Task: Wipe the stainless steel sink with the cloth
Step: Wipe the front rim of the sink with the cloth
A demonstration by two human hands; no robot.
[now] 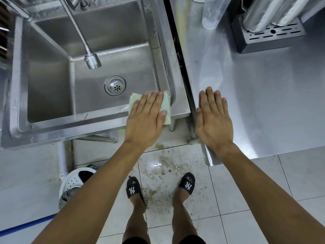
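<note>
In the head view, the left hand (146, 118) lies flat, fingers straight and together, pressing a pale green cloth (167, 110) onto the near right corner of the sink (177, 95), where rim meets basin. The cloth shows beyond the fingertips and past the thumb side, folded, with one edge hanging over the front rim. Ahead and to the left of this hand sits the drain (115, 85) in the basin floor, and further ahead a flexible tap (92, 59) hangs over the basin. The right hand (213, 120) rests palm down, fingers straight and close, on the near left edge of the steel worktop (263, 103), holding nothing. A dark gap separates sink and worktop, between the two hands, which are apart. Well ahead and to the right of the right hand stands a slotted drip tray (269, 37) carrying metal cylinders. Below the hands, the tiled floor (263, 199) is wet and dirty around two feet in black slippers (187, 184).
</note>
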